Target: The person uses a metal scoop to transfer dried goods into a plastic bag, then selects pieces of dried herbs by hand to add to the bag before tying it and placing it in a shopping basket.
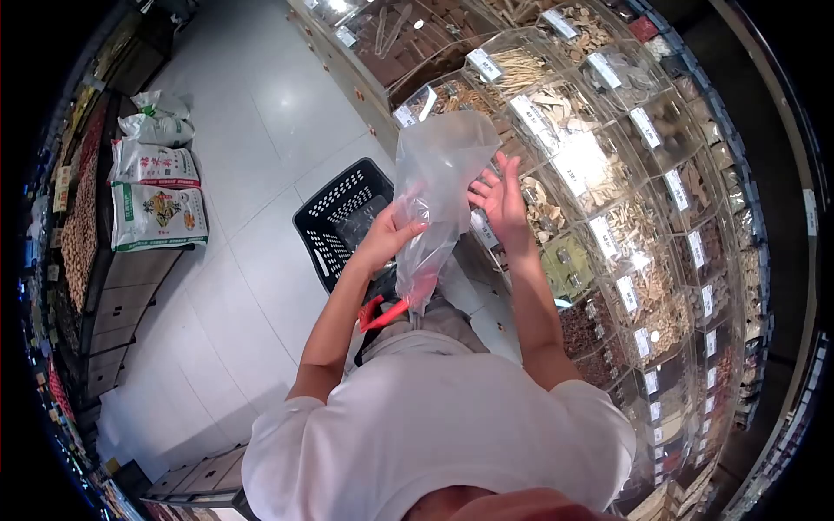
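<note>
A clear plastic bag [450, 152] hangs upright in front of my body, its top spread wide and its lower part narrowing down toward my waist. My left hand [393, 233] is closed on the left side of the bag, the thumb lying across the front. On the other side, my right hand [499, 201] is open, fingers spread and pointing up, right at the bag's edge. Behind the bag, a black shopping basket [314, 217] with holes in its walls is low by my legs. Its red handle [384, 316] shows below my left wrist.
To the right rise rows of clear bins [578, 174] filled with dried goods and fronted by white price labels [645, 128]. Printed sacks [159, 217] sit on a low stand at the left, beside a heap of nuts or beans [80, 243]. Pale floor tiles [252, 286] run between.
</note>
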Tool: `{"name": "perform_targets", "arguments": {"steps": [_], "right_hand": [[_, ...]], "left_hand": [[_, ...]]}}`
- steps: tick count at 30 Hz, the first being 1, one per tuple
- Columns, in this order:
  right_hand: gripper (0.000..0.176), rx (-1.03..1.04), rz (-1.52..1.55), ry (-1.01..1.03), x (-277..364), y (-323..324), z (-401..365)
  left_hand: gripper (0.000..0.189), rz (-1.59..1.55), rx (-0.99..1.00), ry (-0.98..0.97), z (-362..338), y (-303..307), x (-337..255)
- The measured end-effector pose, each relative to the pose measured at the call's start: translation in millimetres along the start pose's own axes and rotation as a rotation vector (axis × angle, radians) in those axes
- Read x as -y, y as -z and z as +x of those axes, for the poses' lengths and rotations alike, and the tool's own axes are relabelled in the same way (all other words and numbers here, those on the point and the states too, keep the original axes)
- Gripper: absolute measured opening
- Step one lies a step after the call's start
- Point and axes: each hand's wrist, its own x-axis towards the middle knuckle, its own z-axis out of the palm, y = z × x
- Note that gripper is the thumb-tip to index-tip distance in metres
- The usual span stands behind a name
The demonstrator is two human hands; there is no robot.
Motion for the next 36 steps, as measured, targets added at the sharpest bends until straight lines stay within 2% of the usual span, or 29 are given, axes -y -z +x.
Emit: {"name": "perform_targets", "arguments": {"steps": [2, 6, 9, 10, 13, 14, 16, 19, 22, 23, 25, 27, 28, 31, 32, 35, 36], "right_hand": [[0.062, -0.008, 0.060, -0.033, 12, -4, 9], [0.040, -0.153, -0.103, 0.096, 12, -4, 13], [0.043, -0.159, 0.004, 0.107, 19, -5, 7], [0.047, -0.225, 0.008, 0.098, 22, -10, 3], [0.045, -0.338, -0.061, 0.053, 30, -23, -1], [0.037, -0.285, -0.112, 0.035, 31, -19, -2], [0.033, -0.292, -0.237, 0.108, 27, -24, -3], [0.024, -0.257, -0.304, 0.144, 26, -21, -7], [0.018, -0.308, -0.267, 0.142, 23, -17, -20], [0.017, -0.335, -0.229, 0.164, 20, -13, -23], [0.016, -0.391, -0.152, 0.198, 11, -7, -32], [0.017, -0.405, -0.120, 0.232, 7, -7, -43], [0.017, -0.422, -0.131, 0.254, 5, -11, -50], [0.017, -0.477, -0.175, 0.347, 0, -15, -69], [0.017, -0.501, -0.184, 0.364, -1, -16, -76], [0.016, -0.514, -0.174, 0.403, -4, -19, -96], [0.017, -0.492, -0.156, 0.409, -4, -22, -102]], "left_hand": [[0.066, 0.099, 0.066, 0.012, -6, -1, -14], [0.068, 0.074, 0.094, -0.018, -5, 13, -20], [0.066, 0.060, 0.043, 0.084, -3, 30, -21], [0.065, 0.068, 0.054, 0.062, -2, 35, -23], [0.063, 0.099, 0.102, 0.074, 1, 48, -26], [0.062, 0.113, 0.120, 0.076, 2, 51, -27], [0.061, 0.149, 0.155, 0.079, 4, 57, -29], [0.059, 0.114, 0.138, 0.086, 11, 69, -26], [0.070, -0.260, 0.031, 0.004, 18, 70, -25], [0.077, -0.296, -0.085, 0.057, 26, 78, -10], [0.071, -0.194, -0.073, 0.096, 30, 87, 7], [0.068, -0.212, 0.095, 0.180, 26, 93, 21], [0.069, -0.273, 0.261, 0.267, 20, 90, 13], [0.072, -0.373, 0.379, 0.303, 12, 96, 34], [0.073, -0.426, 0.397, 0.331, 18, 103, 47], [0.081, -0.106, 0.379, 0.269, 11, 81, 33], [0.080, -0.074, 0.280, 0.298, 10, 71, 30]]}}
